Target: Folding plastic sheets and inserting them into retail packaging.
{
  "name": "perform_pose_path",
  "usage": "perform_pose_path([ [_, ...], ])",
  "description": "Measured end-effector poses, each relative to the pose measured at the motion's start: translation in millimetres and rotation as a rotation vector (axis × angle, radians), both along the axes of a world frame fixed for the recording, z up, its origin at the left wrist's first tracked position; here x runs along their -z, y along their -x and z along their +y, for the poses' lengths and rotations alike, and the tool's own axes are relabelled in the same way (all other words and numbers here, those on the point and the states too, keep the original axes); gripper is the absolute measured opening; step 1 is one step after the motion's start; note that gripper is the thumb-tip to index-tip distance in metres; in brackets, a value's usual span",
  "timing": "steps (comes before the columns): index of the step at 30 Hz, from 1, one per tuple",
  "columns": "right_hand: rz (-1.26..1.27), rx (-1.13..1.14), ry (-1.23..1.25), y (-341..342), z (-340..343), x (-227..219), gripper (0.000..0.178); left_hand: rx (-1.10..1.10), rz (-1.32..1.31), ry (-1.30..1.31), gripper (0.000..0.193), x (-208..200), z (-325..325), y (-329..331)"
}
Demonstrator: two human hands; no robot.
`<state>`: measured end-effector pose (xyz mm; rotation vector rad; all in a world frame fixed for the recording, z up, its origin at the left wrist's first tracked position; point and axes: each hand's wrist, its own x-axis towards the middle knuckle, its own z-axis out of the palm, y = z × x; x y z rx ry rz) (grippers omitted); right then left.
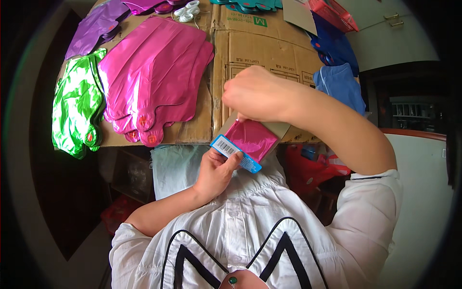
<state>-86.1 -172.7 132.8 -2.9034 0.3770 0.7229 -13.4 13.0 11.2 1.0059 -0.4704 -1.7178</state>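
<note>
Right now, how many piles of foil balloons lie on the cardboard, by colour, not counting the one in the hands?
Pink pile: 1
Green pile: 1
Purple pile: 1
Blue pile: 1
Teal pile: 1
Total: 5 piles on the cardboard. Sheets inside each pile overlap too much to count.

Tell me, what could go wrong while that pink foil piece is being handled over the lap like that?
The folded pink foil balloon and its packet are held in mid-air, off the cardboard; the left hand pinches only the packet's lower end, so it might slip to the floor. The right hand works at the top edge, and a hard tug could crease or tear the thin foil. The pink stack and green stack overhang the cardboard's edge and might slide off.
</note>
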Motion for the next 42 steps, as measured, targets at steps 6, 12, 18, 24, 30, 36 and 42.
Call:
perform_pose_path([
  [6, -0.554, 0.252, 0.120, 62, 51, 4, 0.044, 0.015, 0.002, 0.001, 0.014, -1, 0, 1],
  [12, -0.592, 0.221, -0.027, 85, 89, 63, 0.085, -0.047, 0.081, 0.044, 0.020, 3, 1, 4],
  [18, -0.569, 0.180, -0.043, 84, 84, 65, 0.080, 0.015, 0.076, -0.087, 0.019, -1, 1, 2],
  [24, -0.560, 0.199, -0.063, 83, 87, 64, 0.082, 0.031, 0.220, -0.068, 0.022, -3, 1, 5],
  [30, -0.559, 0.164, -0.040, 85, 88, 69, 0.080, 0.040, 0.228, -0.105, 0.023, -7, 0, 5],
  [36, -0.528, 0.135, -0.070, 85, 85, 66, 0.076, 0.092, 0.402, -0.193, 0.031, -14, -4, -7],
  [42, -0.557, 0.117, -0.108, 87, 84, 65, 0.078, 0.075, 0.352, -0.167, 0.042, -14, 1, -2],
])
